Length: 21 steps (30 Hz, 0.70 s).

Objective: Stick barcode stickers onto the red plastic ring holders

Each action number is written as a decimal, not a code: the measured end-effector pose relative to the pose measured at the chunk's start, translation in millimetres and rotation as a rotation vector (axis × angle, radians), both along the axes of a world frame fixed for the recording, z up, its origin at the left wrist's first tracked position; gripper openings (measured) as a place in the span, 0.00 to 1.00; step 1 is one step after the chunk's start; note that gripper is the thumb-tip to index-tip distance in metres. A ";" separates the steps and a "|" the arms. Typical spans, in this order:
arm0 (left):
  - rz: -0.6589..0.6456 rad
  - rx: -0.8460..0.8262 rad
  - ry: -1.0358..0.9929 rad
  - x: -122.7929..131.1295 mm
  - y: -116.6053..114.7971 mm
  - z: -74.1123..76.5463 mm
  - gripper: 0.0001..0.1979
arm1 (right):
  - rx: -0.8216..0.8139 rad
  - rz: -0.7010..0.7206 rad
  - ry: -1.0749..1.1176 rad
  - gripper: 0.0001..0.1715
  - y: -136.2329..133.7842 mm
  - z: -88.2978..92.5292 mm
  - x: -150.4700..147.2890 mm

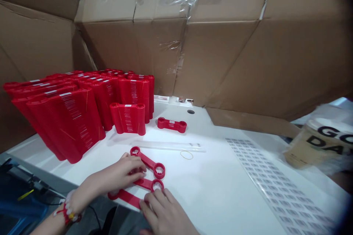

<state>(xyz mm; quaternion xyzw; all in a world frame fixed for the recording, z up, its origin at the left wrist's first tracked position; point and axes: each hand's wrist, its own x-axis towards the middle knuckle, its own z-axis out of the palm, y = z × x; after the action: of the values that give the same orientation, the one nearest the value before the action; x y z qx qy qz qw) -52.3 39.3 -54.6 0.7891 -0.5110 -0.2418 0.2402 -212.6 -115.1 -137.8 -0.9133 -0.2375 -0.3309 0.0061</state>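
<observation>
- Three red plastic holders (pixel 147 163), dumbbell-shaped, lie overlapping near the tabletop's (pixel 215 198) near edge, between the hands; judged light and stiff, best held by the bar between the rings.
- Left hand (pixel 118 176): fingers curled around the farthest holder's bar, apparently gripping.
- Right hand (pixel 162 211): fingers spread on the nearer holders; grip unclear.
- Far left: stacked holders (pixel 66 125).
- Right: barcode label sheet (pixel 275 187).

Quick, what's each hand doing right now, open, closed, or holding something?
Left hand: closed, holding a red plastic spool.
Right hand: fingers on a second red plastic spool; grip cannot be told.
</observation>
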 end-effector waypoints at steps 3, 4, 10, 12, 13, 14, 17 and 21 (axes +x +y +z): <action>-0.005 0.018 -0.008 -0.4 2.4 -2.1 0.10 | 0.014 0.008 -0.026 0.19 -2.9 -12.1 -3.1; -0.004 0.017 -0.011 -0.7 3.3 -3.4 0.10 | 0.036 0.008 -0.025 0.16 -4.8 -13.3 -4.6; 0.130 -0.075 0.019 -2.8 20.9 -0.3 0.17 | 0.223 0.096 0.259 0.28 -15.8 14.9 -19.0; 0.200 -0.109 0.008 -1.6 31.4 6.2 0.20 | 0.331 0.072 0.383 0.27 -20.4 33.1 -20.1; 0.224 -0.122 -0.001 -0.6 37.0 9.6 0.21 | 0.382 0.050 0.427 0.24 -23.2 41.3 -18.7; 0.241 -0.131 -0.011 0.5 42.7 12.8 0.21 | 0.423 0.028 0.462 0.21 -26.1 48.0 -16.2; 0.263 -0.131 -0.037 2.5 58.8 18.2 0.21 | 0.460 -0.012 0.548 0.17 -34.2 56.9 -4.7; 0.251 -0.119 -0.056 -1.6 73.0 10.5 0.20 | 0.426 -0.048 0.578 0.19 -38.9 53.0 5.9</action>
<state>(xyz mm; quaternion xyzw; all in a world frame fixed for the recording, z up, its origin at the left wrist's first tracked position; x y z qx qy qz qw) -53.9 112.3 -44.1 0.8375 -0.4284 -0.1570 0.3007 -206.7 -154.0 -84.8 -0.9528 -0.1300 -0.1009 0.2553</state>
